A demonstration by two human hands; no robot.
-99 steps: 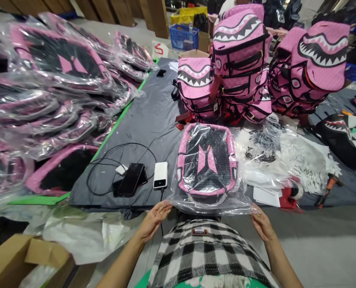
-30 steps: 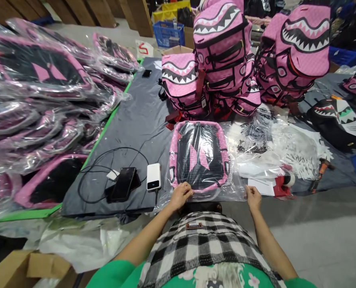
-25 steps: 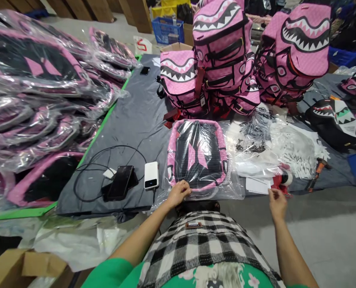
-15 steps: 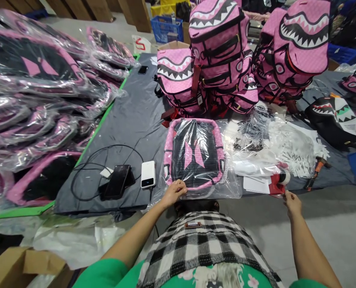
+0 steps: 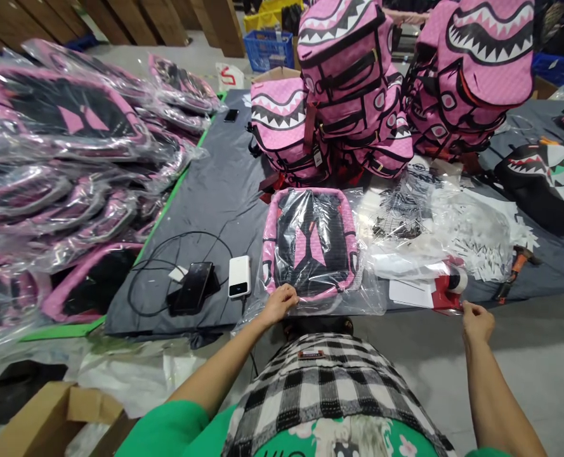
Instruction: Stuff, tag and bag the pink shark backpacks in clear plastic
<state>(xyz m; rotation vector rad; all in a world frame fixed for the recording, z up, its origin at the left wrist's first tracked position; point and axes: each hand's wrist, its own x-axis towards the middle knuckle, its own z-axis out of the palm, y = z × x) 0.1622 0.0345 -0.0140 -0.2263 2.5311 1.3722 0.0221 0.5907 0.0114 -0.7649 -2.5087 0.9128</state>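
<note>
A pink-rimmed black backpack (image 5: 310, 244) with a pink emblem lies flat inside a clear plastic bag (image 5: 374, 298) in front of me. My left hand (image 5: 280, 303) is closed on the bag at the backpack's bottom edge. Over to the right, my right hand (image 5: 478, 322) pinches at the lower right end of a red tape dispenser (image 5: 441, 293) by the table edge. What its fingertips hold is too small to make out. White cards (image 5: 410, 293) lie left of the dispenser.
Pink shark-mouth backpacks (image 5: 339, 70) are stacked at the back. Bagged backpacks (image 5: 67, 120) pile up on the left. A white power bank (image 5: 238, 277), a phone (image 5: 193, 287) and cables lie on the grey table (image 5: 200, 178). An orange-handled hammer (image 5: 512, 276) is at the right.
The view has shifted slightly, so most things appear a little farther right or lower. Both hands keep nearly the same places by the bag and the tape dispenser.
</note>
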